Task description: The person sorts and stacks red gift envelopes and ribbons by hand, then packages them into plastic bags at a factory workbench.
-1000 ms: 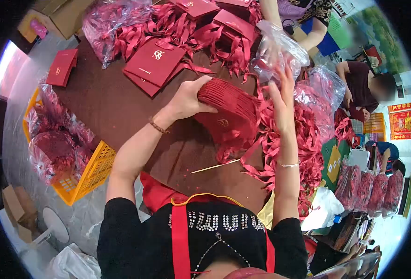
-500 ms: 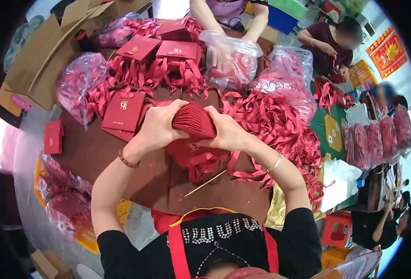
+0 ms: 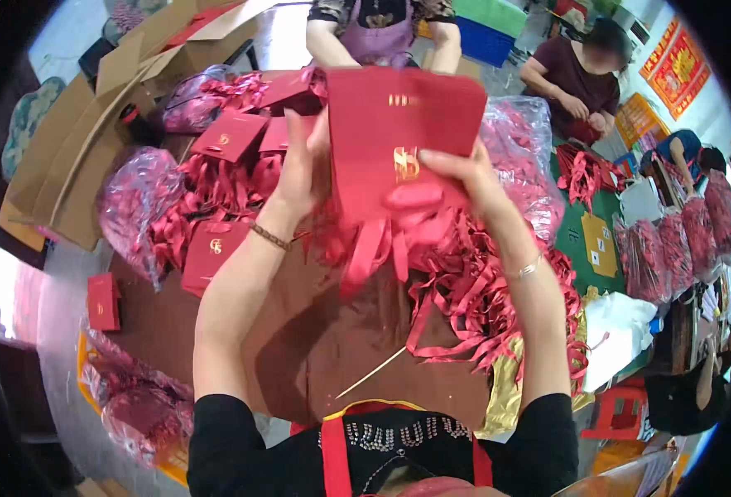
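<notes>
A stack of red bags (image 3: 374,132) with gold lettering is raised above the brown table (image 3: 291,364), its red ribbons hanging down and blurred. My right hand (image 3: 473,178) grips it from the right, thumb across the front face. At its left side my left hand (image 3: 303,157) is upright, thumb apart from the fingers; whether these touch the stack is hard to tell. Left of my left wrist lies another red bag (image 3: 212,248). Loose red ribbons (image 3: 481,306) are heaped near my right forearm. A thin stick (image 3: 371,372) lies on the table before me.
Red bags (image 3: 229,137) and plastic-wrapped bundles (image 3: 140,195) stand at the left back. A person in a purple apron (image 3: 375,37) is across the table; another person (image 3: 577,79) sits at the right back. Cardboard boxes (image 3: 76,157) are on the left, a yellow crate (image 3: 173,465) lower left.
The red stack has been raised and turned, so its lettered face now shows. Both my hands have moved up with it. The person opposite has drawn back from the plastic bag.
</notes>
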`<state>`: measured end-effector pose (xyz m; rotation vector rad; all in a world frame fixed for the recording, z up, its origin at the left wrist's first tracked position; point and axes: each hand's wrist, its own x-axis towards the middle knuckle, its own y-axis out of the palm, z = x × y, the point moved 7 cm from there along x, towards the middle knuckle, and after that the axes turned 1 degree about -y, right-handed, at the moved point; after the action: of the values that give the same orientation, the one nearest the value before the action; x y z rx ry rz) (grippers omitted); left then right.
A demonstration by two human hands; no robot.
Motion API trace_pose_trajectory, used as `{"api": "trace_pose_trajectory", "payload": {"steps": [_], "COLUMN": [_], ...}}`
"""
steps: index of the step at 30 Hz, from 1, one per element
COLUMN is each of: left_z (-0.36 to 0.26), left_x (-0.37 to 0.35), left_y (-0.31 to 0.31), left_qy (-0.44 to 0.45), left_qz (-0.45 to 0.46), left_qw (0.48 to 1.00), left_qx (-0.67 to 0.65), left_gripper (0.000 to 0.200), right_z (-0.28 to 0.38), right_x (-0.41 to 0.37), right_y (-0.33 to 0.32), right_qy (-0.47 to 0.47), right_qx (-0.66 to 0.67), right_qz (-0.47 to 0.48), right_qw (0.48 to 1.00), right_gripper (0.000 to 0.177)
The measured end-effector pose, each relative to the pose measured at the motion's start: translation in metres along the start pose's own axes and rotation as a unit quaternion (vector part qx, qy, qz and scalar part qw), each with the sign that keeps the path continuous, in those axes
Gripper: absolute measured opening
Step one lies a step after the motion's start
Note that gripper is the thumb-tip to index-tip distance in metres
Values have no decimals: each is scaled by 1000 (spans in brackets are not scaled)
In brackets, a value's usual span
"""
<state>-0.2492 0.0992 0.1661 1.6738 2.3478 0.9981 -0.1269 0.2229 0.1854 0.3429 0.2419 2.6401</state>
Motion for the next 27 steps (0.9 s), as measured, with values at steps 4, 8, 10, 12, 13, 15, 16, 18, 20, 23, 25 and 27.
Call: {"api": "trace_pose_trajectory", "payload": {"steps": [4, 8, 10, 12, 13, 15, 16, 18, 20, 23, 25, 27], "left_z": [-12, -30, -67, -88, -95, -96, -94, -85, -78, -73, -75, -80], "left_x": [59, 119, 139, 167, 178, 181, 180, 173, 166, 162, 160, 165], "left_y": [-1, 5, 9, -1, -6, 2, 7, 19, 26, 22, 19, 7], "left_qy": [44, -1, 244, 249, 252, 257, 262, 272, 280, 268, 260, 254], "left_qz": [41, -11, 68, 79, 87, 86, 86, 85, 86, 32, 19, -8], "left_qw": [995, 990, 889, 918, 939, 935, 931, 923, 916, 921, 930, 942], "left_qx": [78, 142, 381, 300, 216, 230, 241, 261, 273, 283, 257, 221], "left_gripper": [68, 36, 27, 23, 19, 20, 21, 25, 27, 31, 30, 29], "right_z": [36, 98, 127, 142, 142, 137, 129, 112, 95, 85, 53, 21], "right_x": [49, 87, 98, 104, 107, 115, 121, 126, 132, 135, 183, 227], "right_y": [-28, -16, -3, 3, 1, -11, -18, -22, -22, -15, -48, -78], "right_qy": [-141, -315, -262, -326, -336, -380, -357, -330, -274, -202, -198, -162], "right_qx": [-165, -405, -328, -256, -232, -215, -195, -169, -77, -68, 67, 179], "right_qz": [15, 38, 75, 67, 66, 89, 112, 132, 141, 117, 256, 344], "right_qw": [976, 858, 905, 907, 910, 895, 907, 919, 948, 970, 944, 907], "right_gripper": [38, 39, 48, 44, 42, 41, 40, 39, 42, 59, 68, 50]}}
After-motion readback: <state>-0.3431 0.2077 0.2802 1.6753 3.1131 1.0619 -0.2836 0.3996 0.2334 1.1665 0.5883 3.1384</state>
